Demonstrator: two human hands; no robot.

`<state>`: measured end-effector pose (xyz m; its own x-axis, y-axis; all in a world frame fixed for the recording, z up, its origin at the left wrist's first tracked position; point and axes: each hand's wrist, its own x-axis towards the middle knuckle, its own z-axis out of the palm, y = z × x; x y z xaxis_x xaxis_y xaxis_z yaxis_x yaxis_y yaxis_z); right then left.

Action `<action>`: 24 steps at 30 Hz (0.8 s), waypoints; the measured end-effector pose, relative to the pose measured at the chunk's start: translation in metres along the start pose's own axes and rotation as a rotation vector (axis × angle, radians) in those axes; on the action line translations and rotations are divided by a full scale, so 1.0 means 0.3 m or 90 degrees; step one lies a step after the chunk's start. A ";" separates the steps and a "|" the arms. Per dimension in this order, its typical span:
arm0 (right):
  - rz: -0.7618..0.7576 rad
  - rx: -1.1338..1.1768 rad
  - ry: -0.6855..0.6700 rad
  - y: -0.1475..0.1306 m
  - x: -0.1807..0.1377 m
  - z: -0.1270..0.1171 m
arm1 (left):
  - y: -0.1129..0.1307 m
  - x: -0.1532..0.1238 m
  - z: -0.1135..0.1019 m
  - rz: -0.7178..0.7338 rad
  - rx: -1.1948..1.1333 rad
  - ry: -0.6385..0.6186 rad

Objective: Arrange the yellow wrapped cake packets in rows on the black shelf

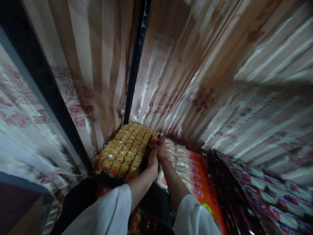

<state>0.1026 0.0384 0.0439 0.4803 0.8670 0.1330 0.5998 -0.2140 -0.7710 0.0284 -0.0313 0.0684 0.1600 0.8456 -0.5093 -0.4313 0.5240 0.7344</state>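
Rows of small yellow-wrapped packets with orange-red marks stand tightly side by side on a dark surface. At the right end of these rows, my right hand is closed on a wrapped packet, which its fingers partly cover. My left hand is just below and to the left, close against the right hand. Its fingers are bent and pressed together; what they hold, if anything, is hidden.
Clear-wrapped pale packets lie to the right, beside an orange printed sheet. Farther right are dark glossy packages and several purple-and-white packs. Printed curtains hang behind, with black upright posts before them.
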 end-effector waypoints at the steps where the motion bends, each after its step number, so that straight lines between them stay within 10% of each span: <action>1: -0.001 -0.006 0.011 -0.004 0.002 0.004 | 0.001 -0.013 -0.004 -0.009 -0.013 -0.003; 24: -0.132 -0.042 -0.013 0.067 0.023 0.098 | -0.068 -0.195 -0.122 0.018 -0.045 -0.091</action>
<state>0.0992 0.0532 0.0109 0.3299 0.9040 0.2719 0.7259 -0.0588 -0.6853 -0.0046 -0.0952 0.0668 0.2694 0.8684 -0.4164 -0.4979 0.4957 0.7116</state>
